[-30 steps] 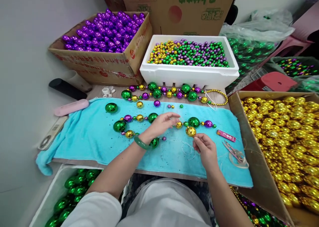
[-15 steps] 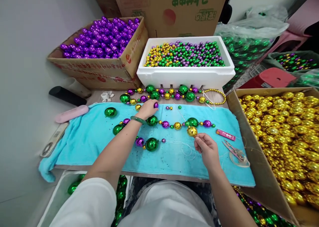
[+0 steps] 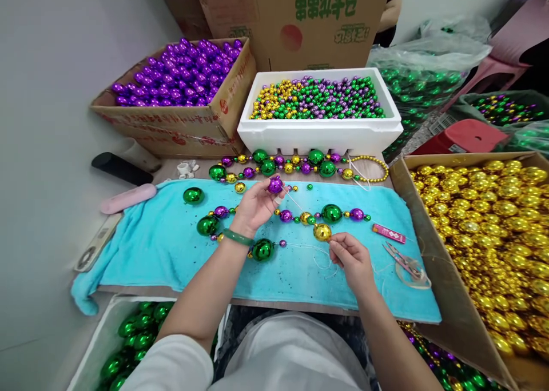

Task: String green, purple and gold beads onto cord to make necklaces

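Where left fingers (image 3: 259,190) pinch — a purple bead (image 3: 275,185) sits between.

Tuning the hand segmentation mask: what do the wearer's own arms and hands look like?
Left hand and right hand both ungloved. Green rounded bangle on the left wrist, none visible on the right. White short sleeve on the left arm; right sleeve out of frame.

Left grip (image 3: 254,205) holding purple bead (image 3: 275,185), right grip (image 3: 352,258) pinching gold bead (image 3: 322,232) at its edge, turquoise towel (image 3: 295,279) beneath
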